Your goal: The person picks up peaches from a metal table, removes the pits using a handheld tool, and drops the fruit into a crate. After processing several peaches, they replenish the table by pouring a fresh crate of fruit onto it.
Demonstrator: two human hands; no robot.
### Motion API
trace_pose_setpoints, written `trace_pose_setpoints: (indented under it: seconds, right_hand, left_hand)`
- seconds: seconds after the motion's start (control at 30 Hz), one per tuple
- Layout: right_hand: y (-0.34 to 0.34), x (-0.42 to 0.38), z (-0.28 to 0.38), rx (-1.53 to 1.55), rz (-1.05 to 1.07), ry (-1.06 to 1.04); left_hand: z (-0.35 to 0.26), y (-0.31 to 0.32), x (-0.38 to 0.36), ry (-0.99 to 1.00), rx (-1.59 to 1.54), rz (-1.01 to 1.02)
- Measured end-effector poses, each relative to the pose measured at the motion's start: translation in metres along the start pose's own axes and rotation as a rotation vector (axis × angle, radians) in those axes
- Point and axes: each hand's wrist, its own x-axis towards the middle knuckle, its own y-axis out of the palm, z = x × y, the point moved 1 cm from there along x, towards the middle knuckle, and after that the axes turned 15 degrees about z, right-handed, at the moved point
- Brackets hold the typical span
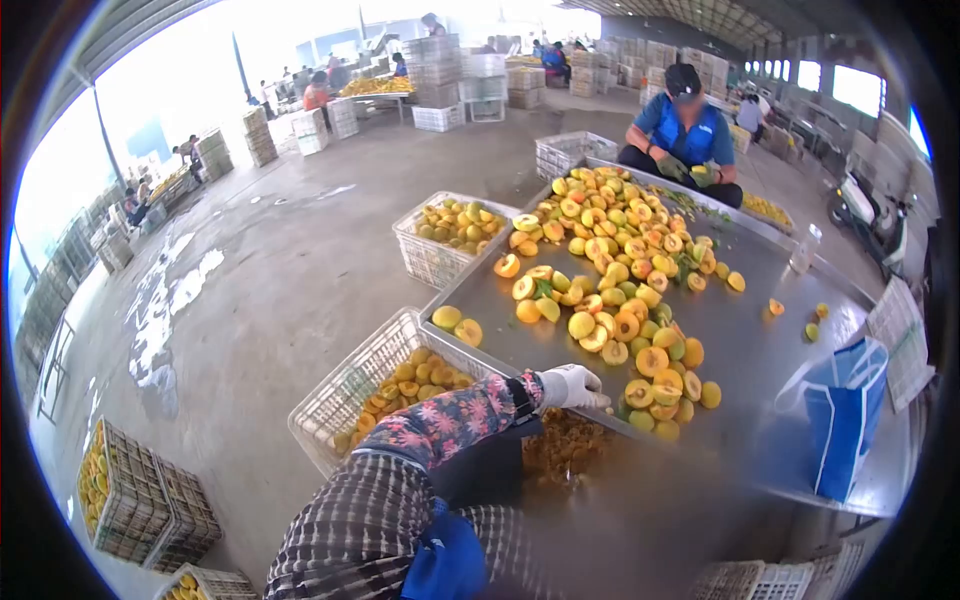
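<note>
My left hand (572, 388), in a white glove below a floral sleeve, is at the near edge of the metal table (770, 400). Its fingers look curled together, and whatever they hold, if anything, is hidden. Just beyond lie halved yellow peaches (652, 362), cut faces showing orange flesh, in a long pile reaching to the far side. Below the hand is a dark container of brown scraps (565, 450), perhaps pits. A white crate (325, 400) of peach halves stands left of my forearm. My right hand is not visible; the lower middle is blurred.
Across the table a person in a blue vest (690, 135) handles fruit with gloved hands. A blue bag (848, 420) and a clear bottle (805, 250) stand on the right side. More fruit crates (450, 235) line the left side; stacked crates (130, 495) sit on the floor.
</note>
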Motion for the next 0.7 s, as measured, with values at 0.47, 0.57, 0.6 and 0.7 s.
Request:
trace_pose_setpoints:
  seconds: [0.47,0.57,0.6,0.7]
  right_hand:
    - [-0.002,-0.019,-0.007,0.195,-0.037,0.158]
    - [0.001,-0.015,-0.006,0.131,-0.062,0.099]
    - [0.006,-0.013,-0.010,0.111,-0.080,0.086]
    - [0.008,-0.015,-0.011,0.119,-0.061,0.079]
  left_hand:
    - [-0.079,0.005,0.069,0.436,0.394,-0.182]
    - [-0.111,0.029,0.119,0.522,0.697,-0.224]
    - [-0.117,0.039,0.137,0.535,0.772,-0.191]
    - [-0.134,0.054,0.165,0.447,0.957,-0.051]
